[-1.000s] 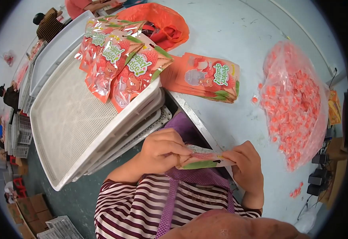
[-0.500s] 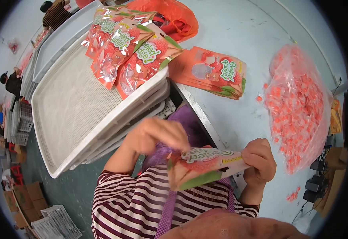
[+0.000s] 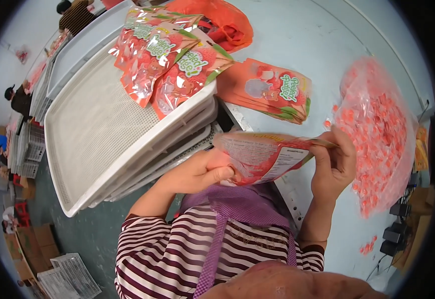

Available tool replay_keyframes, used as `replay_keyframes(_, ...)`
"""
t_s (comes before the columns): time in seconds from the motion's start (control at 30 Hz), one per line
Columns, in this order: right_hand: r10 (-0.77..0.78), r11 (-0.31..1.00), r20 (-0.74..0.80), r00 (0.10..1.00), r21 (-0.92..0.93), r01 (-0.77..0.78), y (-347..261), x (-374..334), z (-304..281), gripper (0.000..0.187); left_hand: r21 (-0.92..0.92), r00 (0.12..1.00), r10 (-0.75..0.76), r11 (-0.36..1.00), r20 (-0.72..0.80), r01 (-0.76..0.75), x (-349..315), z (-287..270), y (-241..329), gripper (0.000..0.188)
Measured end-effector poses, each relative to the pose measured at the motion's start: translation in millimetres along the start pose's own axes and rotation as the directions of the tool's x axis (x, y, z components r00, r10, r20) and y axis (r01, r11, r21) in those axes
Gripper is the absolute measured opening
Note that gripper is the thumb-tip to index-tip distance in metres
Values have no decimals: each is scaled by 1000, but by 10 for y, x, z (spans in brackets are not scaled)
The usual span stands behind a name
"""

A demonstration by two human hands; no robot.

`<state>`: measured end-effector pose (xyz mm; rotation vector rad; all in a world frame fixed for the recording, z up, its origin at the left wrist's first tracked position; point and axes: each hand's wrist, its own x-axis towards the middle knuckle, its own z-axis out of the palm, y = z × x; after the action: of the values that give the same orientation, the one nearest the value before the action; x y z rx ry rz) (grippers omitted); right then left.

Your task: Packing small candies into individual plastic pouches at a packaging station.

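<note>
Head view: the left hand grips one end of a pouch, thumb on the near face, the other fingers mostly hidden behind it; the right hand pinches the opposite end between thumb and fingers; the pouch hangs between them over the left edge of the bench, its back turned up, a white label panel near the right hand; whether its mouth is open, I cannot tell.

Beyond it, a stack of flat pouches lies on the bench by its left edge; farther along that edge sits a red bag; toward the right edge slumps a clear bag full of red sweets, with a few loose sweets apart from it, toward the near right corner.

Left of the bench, a white tray tops a pile of trays; shiny filled pouches overlap at its far right corner, some over the rim; a purple apron covers the wearer's striped top.
</note>
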<state>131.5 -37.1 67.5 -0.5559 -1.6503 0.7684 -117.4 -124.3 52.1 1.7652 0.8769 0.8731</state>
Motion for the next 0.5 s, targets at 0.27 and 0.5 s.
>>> replay_keyframes(0.27, -127, 991, -106, 986, -57, 122, 163, 13, -278, 34, 393, 480, 193, 847, -856, 359, -396, -272, 462, 27)
replay_keyframes(0.5, -35, 970, -26, 999, -243, 28, 272, -212, -425, 23, 625, 716, -13, 475, -698, 619, -296, -710, -13, 52)
